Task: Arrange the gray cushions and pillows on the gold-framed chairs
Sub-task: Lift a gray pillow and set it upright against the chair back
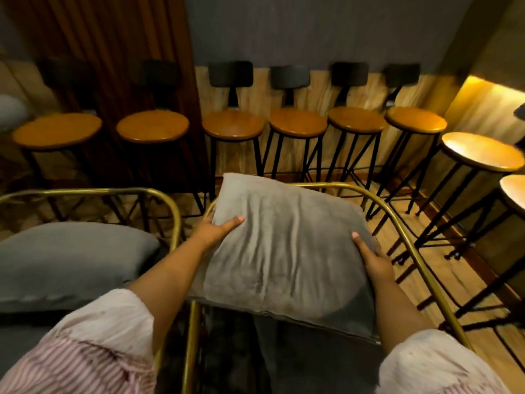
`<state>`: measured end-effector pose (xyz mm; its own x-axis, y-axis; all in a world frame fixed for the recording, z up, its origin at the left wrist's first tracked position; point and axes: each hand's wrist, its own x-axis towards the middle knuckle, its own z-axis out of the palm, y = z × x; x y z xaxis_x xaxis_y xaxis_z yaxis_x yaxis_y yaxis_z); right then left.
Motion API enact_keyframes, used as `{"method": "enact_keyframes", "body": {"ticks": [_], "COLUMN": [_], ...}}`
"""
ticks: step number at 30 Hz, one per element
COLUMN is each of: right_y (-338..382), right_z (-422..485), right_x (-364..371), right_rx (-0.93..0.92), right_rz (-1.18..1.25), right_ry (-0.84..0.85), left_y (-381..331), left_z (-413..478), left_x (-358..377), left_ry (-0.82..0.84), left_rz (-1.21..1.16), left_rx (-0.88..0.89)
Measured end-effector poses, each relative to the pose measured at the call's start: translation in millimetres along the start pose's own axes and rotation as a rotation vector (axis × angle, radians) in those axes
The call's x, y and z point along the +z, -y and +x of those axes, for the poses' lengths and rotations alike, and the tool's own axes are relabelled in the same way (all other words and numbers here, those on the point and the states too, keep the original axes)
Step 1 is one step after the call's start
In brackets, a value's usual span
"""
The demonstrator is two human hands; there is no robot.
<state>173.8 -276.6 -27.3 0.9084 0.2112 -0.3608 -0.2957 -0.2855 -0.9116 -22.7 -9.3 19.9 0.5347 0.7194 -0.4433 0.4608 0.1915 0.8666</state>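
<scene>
A darker pillow (65,263) is seen on the left chair (159,194), cut off at the edge. The gray pillow (287,251) is gripped by the left hand (216,230) and right hand (375,260) above the right chair (397,223); the fingers behind are hidden.

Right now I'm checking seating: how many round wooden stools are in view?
8: six along the back wall, two at right. More may be hidden.
</scene>
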Motion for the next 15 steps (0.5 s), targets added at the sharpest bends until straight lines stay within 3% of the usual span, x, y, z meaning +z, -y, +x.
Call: {"method": "enact_keyframes", "body": {"ticks": [4,9,15], "right_y": [23.1,33.6,30.3], "right_z": [-72.5,-147.1,-206.9], "right_x": [24.4,88.4,184.1], "right_rx": [-0.161,-0.235,-0.271], "right_rz": [0.01,0.026,0.006], "right_ry": [0.037,0.137,0.352], "left_y": [11.3,32.7,70.9], "left_z": [-56.0,-128.5,-187.1], "left_x": [-78.7,-179.5,-277.6], "left_ry": [-0.012,-0.157,-0.344], "left_rz": [0.004,-0.048,-0.065], "left_rx": [0.078,0.154,0.122]}}
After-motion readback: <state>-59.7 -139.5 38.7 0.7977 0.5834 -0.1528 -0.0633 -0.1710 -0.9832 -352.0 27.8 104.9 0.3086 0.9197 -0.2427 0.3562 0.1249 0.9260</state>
